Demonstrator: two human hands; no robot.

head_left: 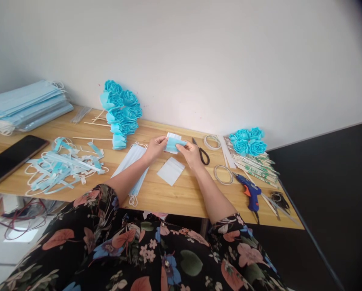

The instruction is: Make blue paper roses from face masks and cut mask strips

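Observation:
Between my two hands is a light-blue piece of face-mask fabric [174,145]. My left hand [156,147] pinches its left edge, and my right hand [190,153] grips the right side with thumb and fingers. White material shows behind the blue piece; whether it is held too, I cannot tell. Below my hands a white fabric square [171,171] lies flat on the table. Whole blue face masks [132,161] with ear loops lie under and beside my left forearm. Black-handled scissors [204,156] rest just right of my right hand.
A wooden table [156,198] meets the wall. Leftward are stacked masks [32,101], a phone [15,157], cut mask strips [62,165] and blue fabric roses [122,113]. Rightward are tape rolls [224,175], a blue glue gun [251,194], more roses [247,141] and packaged sticks [258,167].

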